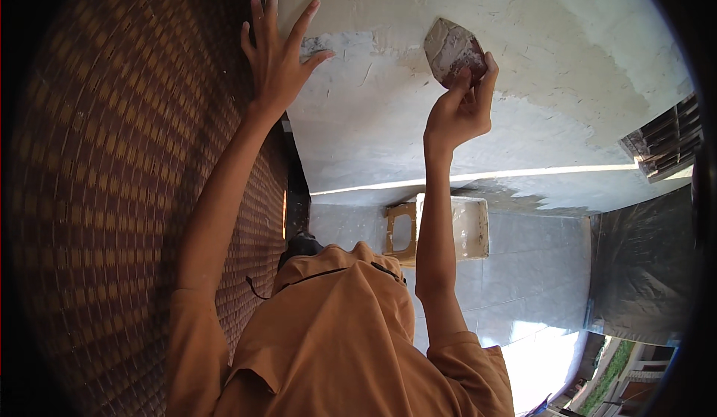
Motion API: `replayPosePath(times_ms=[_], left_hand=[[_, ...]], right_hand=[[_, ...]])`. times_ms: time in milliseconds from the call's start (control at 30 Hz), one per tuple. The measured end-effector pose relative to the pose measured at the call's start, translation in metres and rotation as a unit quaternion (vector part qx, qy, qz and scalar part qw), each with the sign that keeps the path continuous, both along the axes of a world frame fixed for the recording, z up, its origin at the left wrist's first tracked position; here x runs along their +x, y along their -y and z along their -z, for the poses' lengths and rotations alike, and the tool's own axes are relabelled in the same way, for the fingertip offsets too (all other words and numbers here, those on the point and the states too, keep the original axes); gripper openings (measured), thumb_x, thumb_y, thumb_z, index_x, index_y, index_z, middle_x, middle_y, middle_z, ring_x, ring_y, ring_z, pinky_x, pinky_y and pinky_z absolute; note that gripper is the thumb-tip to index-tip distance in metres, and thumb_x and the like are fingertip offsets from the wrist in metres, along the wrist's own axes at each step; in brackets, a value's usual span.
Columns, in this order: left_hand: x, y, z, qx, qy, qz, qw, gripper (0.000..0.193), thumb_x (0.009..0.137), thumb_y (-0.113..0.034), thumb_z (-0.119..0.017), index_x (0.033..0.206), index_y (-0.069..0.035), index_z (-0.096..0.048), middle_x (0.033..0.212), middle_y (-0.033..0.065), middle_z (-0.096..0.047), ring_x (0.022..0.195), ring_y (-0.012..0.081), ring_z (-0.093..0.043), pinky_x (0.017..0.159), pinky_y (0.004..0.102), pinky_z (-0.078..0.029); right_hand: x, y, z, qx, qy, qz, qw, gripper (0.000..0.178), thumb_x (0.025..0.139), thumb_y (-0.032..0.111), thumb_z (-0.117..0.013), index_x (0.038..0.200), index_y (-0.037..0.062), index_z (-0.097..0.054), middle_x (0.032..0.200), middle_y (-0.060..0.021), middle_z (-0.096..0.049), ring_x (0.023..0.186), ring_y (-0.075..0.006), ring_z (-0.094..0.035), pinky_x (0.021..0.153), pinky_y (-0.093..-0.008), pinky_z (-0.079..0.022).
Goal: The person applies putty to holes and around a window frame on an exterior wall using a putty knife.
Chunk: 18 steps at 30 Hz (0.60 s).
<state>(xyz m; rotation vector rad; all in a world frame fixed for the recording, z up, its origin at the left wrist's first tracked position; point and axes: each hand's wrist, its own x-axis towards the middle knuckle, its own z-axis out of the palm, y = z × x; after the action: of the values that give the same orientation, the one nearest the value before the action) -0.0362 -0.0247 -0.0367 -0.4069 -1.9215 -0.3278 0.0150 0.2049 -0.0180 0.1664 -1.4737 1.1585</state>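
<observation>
My right hand [461,112] is raised in front of a pale plastered wall [358,118], its thumb and fingers closed on the lower edge of a putty scraper [452,50]. The scraper's broad, pointed face is smeared with grey-white plaster, with reddish brown showing near my fingers. Higher up on the left, my left hand [279,62] has its fingers spread, close to the wall's left edge; whether it presses on the surface I cannot tell. Beside its thumb shows a grey, rough patch [317,45]. Damp-looking beige plaster covers much of the wall's upper right.
A brown woven-patterned panel [134,141] runs along my left. Below my right forearm stand a yellowish stool-like frame [401,230] and a whitish, plaster-stained tub [470,226] on the grey floor [515,268]. A slatted opening [668,141] and dark sheeting [642,260] are at right.
</observation>
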Motion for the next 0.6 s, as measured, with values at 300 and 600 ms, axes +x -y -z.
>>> replayPosePath(times_ms=[300, 600], left_hand=[[-0.001, 0.001, -0.004, -0.003, -0.010, 0.007, 1.000, 0.092, 0.069, -0.056, -0.076, 0.148, -0.040, -0.032, 0.156, 0.0199, -0.014, 0.142, 0.0468, -0.016, 0.103, 0.0680, -0.021], [-0.008, 0.000, -0.006, -0.027, -0.025, -0.036, 0.999, 0.092, 0.069, -0.067, -0.070, 0.147, -0.032, -0.036, 0.154, 0.0237, -0.015, 0.141, 0.0491, -0.015, 0.103, 0.0680, -0.020]], right_hand=[[-0.002, -0.003, -0.002, -0.009, -0.024, 0.016, 1.000, 0.033, 0.092, -0.007, -0.053, 0.124, -0.0004, -0.060, 0.092, -0.0120, -0.071, 0.079, -0.0108, -0.066, 0.070, -0.0247, -0.056], [0.001, -0.005, 0.005, -0.037, -0.029, 0.038, 0.998, 0.032, 0.092, -0.006, -0.052, 0.122, 0.0012, -0.059, 0.091, -0.0155, -0.071, 0.080, -0.0198, -0.071, 0.065, -0.0297, -0.058]])
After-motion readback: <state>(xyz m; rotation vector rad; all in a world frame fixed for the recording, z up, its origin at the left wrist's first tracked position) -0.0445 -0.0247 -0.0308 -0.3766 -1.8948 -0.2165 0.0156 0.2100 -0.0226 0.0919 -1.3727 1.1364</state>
